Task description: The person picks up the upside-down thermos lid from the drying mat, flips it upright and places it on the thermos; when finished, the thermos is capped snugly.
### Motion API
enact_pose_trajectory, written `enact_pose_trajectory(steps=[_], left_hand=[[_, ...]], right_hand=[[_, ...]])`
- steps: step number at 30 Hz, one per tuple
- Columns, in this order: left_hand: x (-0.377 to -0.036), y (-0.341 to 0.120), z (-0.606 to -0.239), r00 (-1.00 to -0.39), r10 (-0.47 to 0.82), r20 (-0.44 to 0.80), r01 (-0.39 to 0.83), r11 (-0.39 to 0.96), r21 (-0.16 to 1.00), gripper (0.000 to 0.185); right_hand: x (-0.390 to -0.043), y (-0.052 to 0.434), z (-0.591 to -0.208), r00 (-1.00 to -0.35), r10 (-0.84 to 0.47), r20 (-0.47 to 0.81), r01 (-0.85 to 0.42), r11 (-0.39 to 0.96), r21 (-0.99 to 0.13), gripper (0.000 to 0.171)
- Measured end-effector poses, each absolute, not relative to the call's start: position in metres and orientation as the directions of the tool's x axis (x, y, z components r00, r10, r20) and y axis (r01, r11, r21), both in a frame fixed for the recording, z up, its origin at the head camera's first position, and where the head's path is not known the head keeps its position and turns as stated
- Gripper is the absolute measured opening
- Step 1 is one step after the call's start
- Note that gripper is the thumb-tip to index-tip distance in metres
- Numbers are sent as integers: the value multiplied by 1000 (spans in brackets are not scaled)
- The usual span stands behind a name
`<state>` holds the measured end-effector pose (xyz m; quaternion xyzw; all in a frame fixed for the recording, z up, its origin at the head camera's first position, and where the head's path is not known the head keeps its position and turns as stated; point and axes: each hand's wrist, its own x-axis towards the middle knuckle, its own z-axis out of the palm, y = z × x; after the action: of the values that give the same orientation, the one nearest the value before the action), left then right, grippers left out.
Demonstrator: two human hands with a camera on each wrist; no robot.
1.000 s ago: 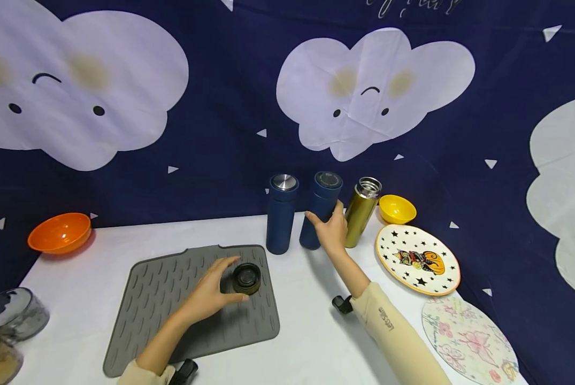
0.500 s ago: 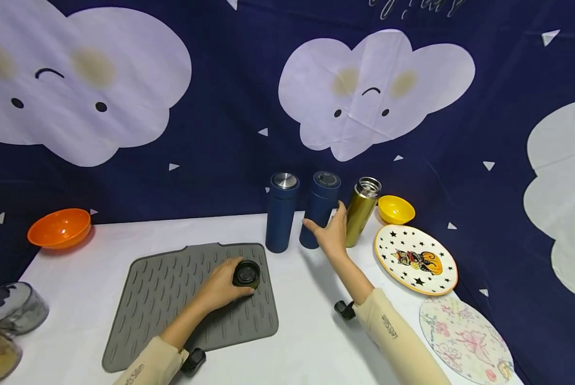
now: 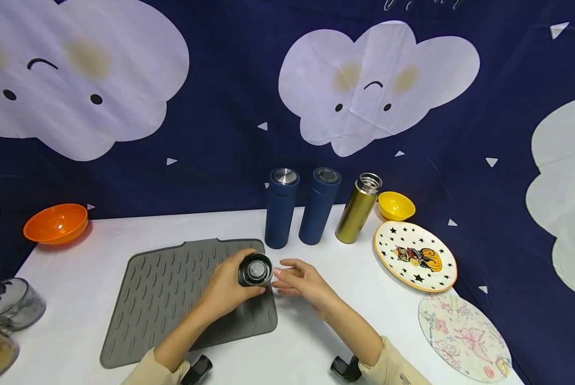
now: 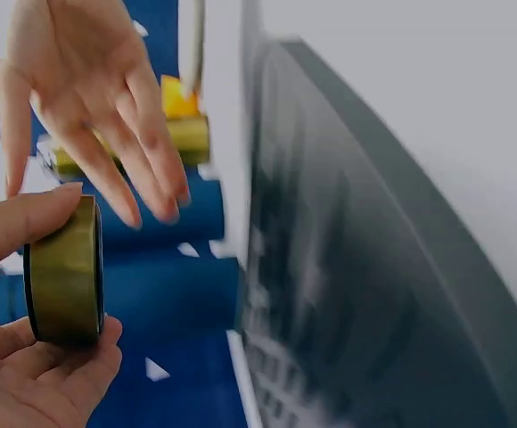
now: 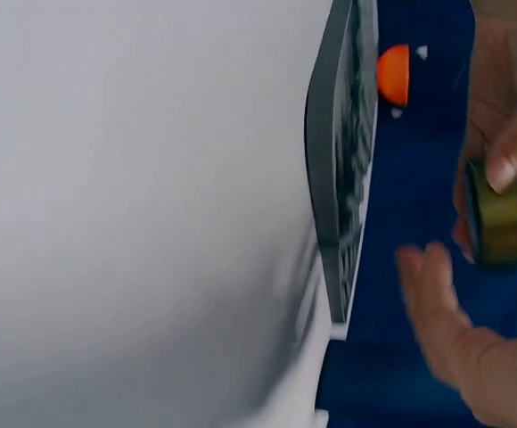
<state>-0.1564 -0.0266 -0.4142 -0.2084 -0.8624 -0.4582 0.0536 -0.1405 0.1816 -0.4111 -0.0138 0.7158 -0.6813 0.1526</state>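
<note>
My left grip (image 3: 227, 280) holds the gold-sided flask lid (image 3: 257, 271), thumb on the near side and fingers on the far side, its dark, ringed face turned upward. The lid is raised above the right edge of the grey ridged mat (image 3: 162, 299), which lies beneath and to the left of this grip on the white bench (image 3: 268, 363).

My right grip (image 3: 306, 283) is wide and relaxed, just to the right of the lid; the right wrist view shows a gap between them.

Beyond both grips stand a steel-topped navy flask (image 3: 281, 214), a dark-topped navy flask (image 3: 318, 214) and, farther right, a gold flask (image 3: 357, 214) showing its steel neck. Next to this flask sits a yellow bowl (image 3: 396, 206).

Right of my right grip lie a star-patterned plate (image 3: 403, 238) and, nearer me, a round butterfly-print placemat (image 3: 465, 339).

Well to the left of my left grip are an orange bowl (image 3: 56, 224), farther off, and two glass vessels (image 3: 15, 307), nearer me.
</note>
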Motion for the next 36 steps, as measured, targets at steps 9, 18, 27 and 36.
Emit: enact_pose_trajectory(steps=[9, 18, 27, 36], left_hand=[[-124, -12, -402, -850, 345, 398, 524, 481, 703, 75], [-115, -21, -400, -865, 416, 279, 443, 374, 815, 91], [-122, -38, -401, -873, 477, 101, 124, 15, 992, 71], [-117, -33, -396, -795, 579, 182, 156, -95, 983, 82]], right_hand=[[-121, 169, -411, -909, -373, -185, 240, -105, -965, 45], [-107, 168, -412, -946, -292, -141, 180, -110, -978, 44], [-98, 171, -413, -709, -196, 678, -672, 481, -564, 41], [-110, 170, -396, -5, -504, 864, -695, 623, 359, 20]])
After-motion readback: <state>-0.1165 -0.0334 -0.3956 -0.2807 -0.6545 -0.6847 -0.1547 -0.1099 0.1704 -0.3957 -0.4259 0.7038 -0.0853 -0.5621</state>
